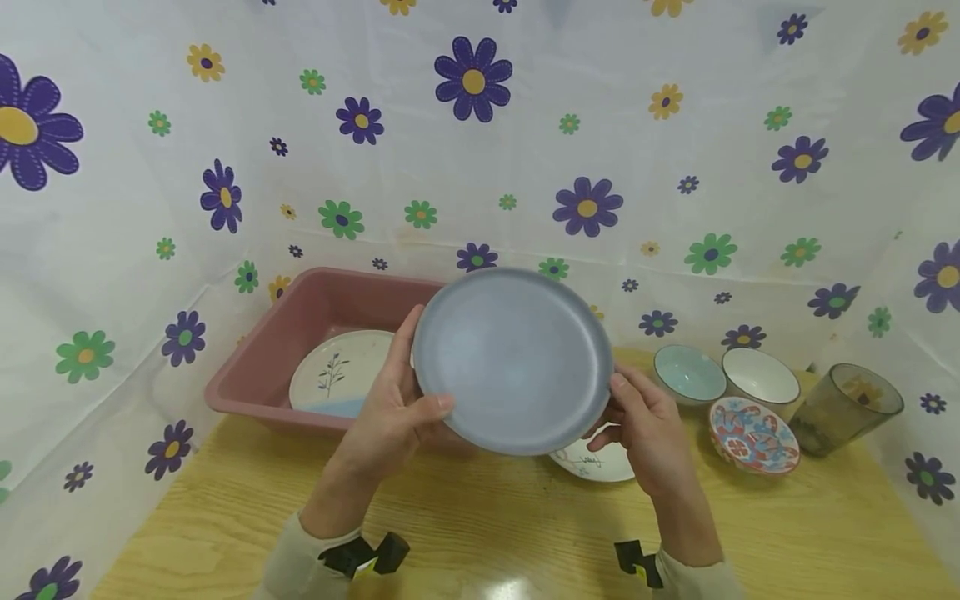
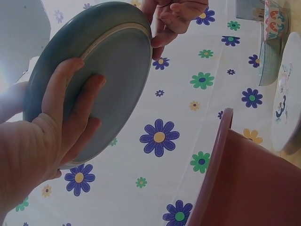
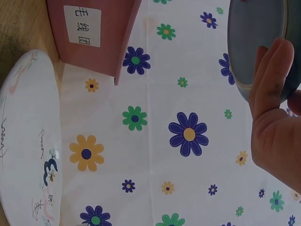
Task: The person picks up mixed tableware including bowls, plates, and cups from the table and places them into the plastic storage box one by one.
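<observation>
A round blue-grey plate [image 1: 513, 362] is held up in both hands, its upper face toward the head camera. My left hand [image 1: 393, 417] grips its left edge, thumb on the upper face; in the left wrist view the fingers [image 2: 80, 106] spread across the underside near the foot ring. On the opposite edge my right hand [image 1: 648, 425] holds the rim, with fingers under it in the right wrist view. Behind the plate stands a pink plastic basin [image 1: 255, 367] with a white plate with a plant drawing [image 1: 337, 375] inside. Below the right hand lies a white plate with writing [image 1: 600, 462], partly hidden.
On the right of the wooden table [image 1: 480, 533] stand a light blue bowl [image 1: 690, 375], a white bowl [image 1: 761, 375], a red-and-blue patterned bowl [image 1: 753, 437] and a tilted brownish glass [image 1: 843, 412]. A flowered sheet [image 1: 525, 150] hangs behind and at both sides.
</observation>
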Motion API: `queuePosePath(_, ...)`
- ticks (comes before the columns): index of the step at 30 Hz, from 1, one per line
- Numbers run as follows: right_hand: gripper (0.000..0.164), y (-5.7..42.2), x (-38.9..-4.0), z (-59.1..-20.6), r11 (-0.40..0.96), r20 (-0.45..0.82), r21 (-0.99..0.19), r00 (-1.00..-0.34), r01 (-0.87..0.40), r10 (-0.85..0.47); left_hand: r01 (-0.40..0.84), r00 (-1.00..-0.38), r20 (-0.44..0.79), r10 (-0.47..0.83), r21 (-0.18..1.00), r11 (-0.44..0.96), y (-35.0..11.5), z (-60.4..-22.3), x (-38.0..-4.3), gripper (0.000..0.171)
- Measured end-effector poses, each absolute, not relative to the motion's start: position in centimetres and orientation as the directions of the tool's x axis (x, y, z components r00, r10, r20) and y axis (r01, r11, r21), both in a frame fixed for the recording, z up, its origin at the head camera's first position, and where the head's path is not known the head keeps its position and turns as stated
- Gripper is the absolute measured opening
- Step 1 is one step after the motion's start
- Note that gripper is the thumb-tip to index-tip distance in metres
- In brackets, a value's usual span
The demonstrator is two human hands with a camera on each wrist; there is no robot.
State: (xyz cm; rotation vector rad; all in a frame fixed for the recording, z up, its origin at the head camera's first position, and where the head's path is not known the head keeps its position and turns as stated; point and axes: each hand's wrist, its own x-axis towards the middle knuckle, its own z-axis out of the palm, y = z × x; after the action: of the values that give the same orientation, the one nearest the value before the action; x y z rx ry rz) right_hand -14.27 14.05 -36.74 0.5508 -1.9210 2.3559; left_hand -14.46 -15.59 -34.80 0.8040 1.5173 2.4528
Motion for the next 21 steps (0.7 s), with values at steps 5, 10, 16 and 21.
queuePosePath(5,0.026,13.7,-14.2,-36.6,-0.161,0.237,-0.964,-0.957,-0.211,-0.166,0.16,-0.844,0.374,0.386,0.861,-0.484,-15.8,-34.7,-14.5,0.097)
queuePosePath(10,0.024,13.2,-14.2,-36.5,-0.091,0.185,-0.981,-0.971,-0.173,-0.152,0.18,-0.854,0.371,0.365,0.869,-0.462,-16.3,-34.6,-14.6,0.096)
queuePosePath(16,0.03,12.6,-14.5,-36.7,0.034,0.065,-0.997,-0.99,-0.07,-0.124,0.173,-0.871,0.356,0.338,0.867,-0.467,-16.9,-34.5,-14.9,0.095)
queuePosePath(21,0.035,11.9,-14.8,-37.6,0.319,0.003,-0.947,-0.992,-0.044,-0.126,0.193,-0.88,0.361,0.308,0.865,-0.462,-17.4,-34.4,-15.1,0.093)
